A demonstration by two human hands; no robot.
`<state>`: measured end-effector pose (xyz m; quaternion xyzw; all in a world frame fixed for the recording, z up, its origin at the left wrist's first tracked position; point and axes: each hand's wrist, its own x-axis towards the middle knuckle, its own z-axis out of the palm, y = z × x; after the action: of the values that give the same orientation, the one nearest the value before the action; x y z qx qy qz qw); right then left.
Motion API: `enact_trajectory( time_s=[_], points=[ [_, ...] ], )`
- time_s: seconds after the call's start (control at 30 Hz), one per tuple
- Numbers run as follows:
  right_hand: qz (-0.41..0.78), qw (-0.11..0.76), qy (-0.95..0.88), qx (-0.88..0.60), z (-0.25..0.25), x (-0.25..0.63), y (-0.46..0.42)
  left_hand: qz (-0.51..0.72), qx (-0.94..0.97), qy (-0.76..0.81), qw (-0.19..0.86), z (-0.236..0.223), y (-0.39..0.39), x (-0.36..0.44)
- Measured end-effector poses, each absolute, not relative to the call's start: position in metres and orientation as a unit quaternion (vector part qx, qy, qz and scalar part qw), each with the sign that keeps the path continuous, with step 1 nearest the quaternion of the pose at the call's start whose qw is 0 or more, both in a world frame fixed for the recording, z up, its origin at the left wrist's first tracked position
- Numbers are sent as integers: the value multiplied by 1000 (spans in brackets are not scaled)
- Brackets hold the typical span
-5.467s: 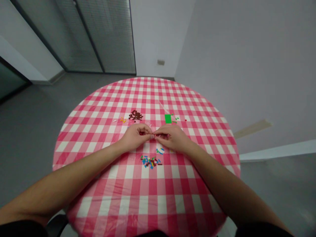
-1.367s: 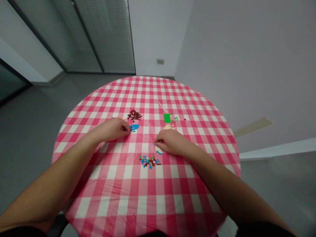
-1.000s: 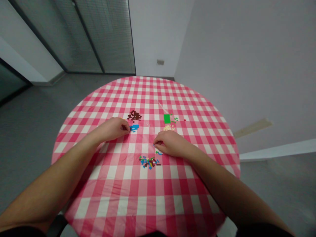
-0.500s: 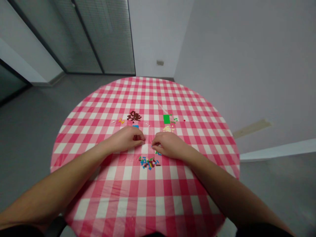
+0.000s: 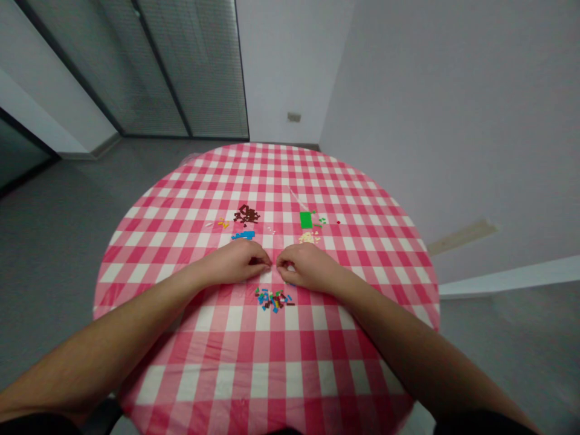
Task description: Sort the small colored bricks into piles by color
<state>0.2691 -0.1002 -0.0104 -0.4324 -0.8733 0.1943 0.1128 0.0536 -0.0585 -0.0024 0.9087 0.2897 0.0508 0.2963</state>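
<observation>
My left hand [image 5: 238,261] rests low over the table with its thumb and fingers pinched together. Whatever lies between those fingertips is too small or hidden to make out. Close by on the right, my right hand [image 5: 310,266] is also closed in a pinch, its contents not visible. A narrow gap separates the two sets of fingertips. Just beyond my left hand lie blue building bricks [image 5: 244,235]. Past my right hand is a group of cream bricks [image 5: 308,238]. Nearer to me, below both hands, sits a mixed pile of small blue, brown, green and yellow bricks [image 5: 273,299].
On the round table with a red-and-white checked cloth [image 5: 226,362] lie a pile of brown bricks [image 5: 247,214] and a few yellow pieces [image 5: 223,223]. A green plate [image 5: 306,220] has small green bits [image 5: 322,221] beside it. A red piece [image 5: 338,222] lies farther right.
My left hand has left the blue bricks and come right and nearer, up to my right hand. My right hand, which showed a small blue piece at its fingertips, has shifted slightly left.
</observation>
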Motion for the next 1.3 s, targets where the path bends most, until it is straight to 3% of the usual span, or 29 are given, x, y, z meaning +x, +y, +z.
enact_trajectory(
  time_s=[1.13, 1.3],
  points=[
    [246, 205, -861, -396, -19, 269, -99, 83, 896, 287, 328, 2, -62, 54],
    [234, 185, -860, -413, -14, 271, -98, 83, 889, 312, 324, 4, -58, 50]
  ],
)
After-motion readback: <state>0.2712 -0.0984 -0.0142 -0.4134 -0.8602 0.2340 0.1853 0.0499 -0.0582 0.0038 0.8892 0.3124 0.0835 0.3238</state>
